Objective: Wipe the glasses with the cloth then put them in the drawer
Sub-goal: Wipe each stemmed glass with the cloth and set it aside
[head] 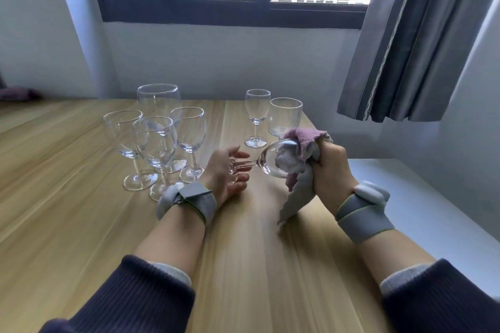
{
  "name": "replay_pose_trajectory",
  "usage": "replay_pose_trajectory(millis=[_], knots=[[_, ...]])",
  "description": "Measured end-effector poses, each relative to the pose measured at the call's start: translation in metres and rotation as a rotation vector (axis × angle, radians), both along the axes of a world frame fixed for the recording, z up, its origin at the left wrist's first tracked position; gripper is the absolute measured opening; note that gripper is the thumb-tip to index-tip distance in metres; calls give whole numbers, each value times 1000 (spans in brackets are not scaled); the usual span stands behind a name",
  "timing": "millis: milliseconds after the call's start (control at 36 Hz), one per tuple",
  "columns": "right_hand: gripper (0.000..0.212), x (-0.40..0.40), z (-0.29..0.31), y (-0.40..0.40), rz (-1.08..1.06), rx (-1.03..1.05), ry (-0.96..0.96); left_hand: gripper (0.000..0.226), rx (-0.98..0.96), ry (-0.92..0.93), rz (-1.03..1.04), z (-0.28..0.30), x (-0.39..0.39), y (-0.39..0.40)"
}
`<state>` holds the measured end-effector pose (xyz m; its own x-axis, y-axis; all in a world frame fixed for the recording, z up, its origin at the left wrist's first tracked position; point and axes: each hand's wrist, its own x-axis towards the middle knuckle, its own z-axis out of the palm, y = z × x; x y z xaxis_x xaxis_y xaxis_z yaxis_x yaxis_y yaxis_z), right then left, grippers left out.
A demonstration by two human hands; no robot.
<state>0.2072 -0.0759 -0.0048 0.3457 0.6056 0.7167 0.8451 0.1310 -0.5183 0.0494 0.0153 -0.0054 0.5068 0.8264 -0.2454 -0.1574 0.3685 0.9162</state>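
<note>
Wine glass [266,161] held sideways, foot left, bowl right

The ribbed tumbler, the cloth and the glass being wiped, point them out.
ribbed tumbler [285,116]: head view, on its fluted wall.
cloth [304,136]: head view, on its pink fold.
wine glass being wiped [266,163]: head view, on its bowl.

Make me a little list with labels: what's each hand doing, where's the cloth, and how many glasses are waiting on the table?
left hand: left hand holds the base and stem of the tilted wine glass, fingers loosely curled
right hand: right hand grips the cloth
cloth: pink and grey, pushed into the bowl of the held glass
glasses waiting: six standing on the wooden table; one is a ribbed tumbler
drawer: not in view
</note>
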Motion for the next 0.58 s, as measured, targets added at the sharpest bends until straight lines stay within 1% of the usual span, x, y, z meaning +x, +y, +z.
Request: replay_pose_trajectory(millis=[111,194,250,278,306,389,444,583], knots=[[13,-1,-4,-1,64,-62,295,20,140,-95,53,6,-3,-2],[11,-2,-3,1,101,-121,533,19,224,-198,94,8,-4,-5],[14,1,-3,4,122,-166,691,21,268,-213,114,8,-3,-6],[15,2,-4,5,117,-190,722,24,306,-189,120,7,-2,-5],[16,2,-5,5,112,-221,713,27,352,-149,130,5,-1,-3],[18,4,-8,2,103,-302,527,33,454,-10,175,-4,1,4],[16,4,-7,-1,91,-298,408,36,411,33,185,-7,1,7],[12,2,-5,2,22,-236,212,41,205,71,127,-4,0,10]])
